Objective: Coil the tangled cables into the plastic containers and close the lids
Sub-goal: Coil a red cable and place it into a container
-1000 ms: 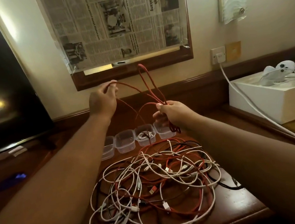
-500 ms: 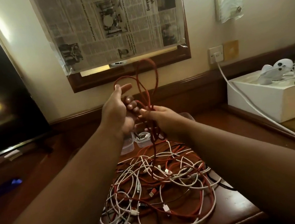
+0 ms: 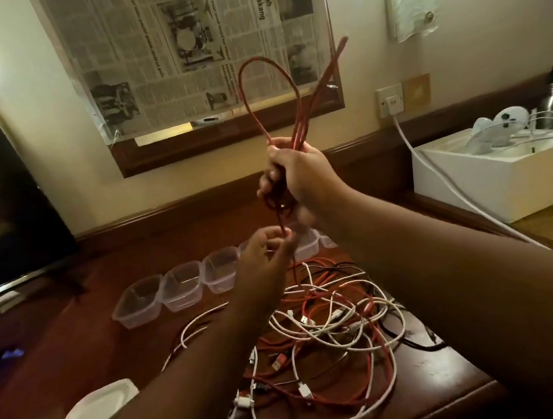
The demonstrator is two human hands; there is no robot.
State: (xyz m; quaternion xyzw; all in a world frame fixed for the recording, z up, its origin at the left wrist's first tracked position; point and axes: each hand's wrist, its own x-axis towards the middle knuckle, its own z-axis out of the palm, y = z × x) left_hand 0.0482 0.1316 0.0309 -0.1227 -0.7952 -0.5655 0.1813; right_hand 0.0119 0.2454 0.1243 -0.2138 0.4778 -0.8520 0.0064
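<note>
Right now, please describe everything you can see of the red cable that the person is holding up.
The red cable is thin, flexible and looks braided or matte. It is folded into long loops that rise above the right hand, one rounded, the others narrow and straight, in front of the newspaper. The right hand grips the gathered strands. One strand hangs down from it to the left hand, which pinches it above the pile of tangled cables. Its plugs are not visible.
</note>
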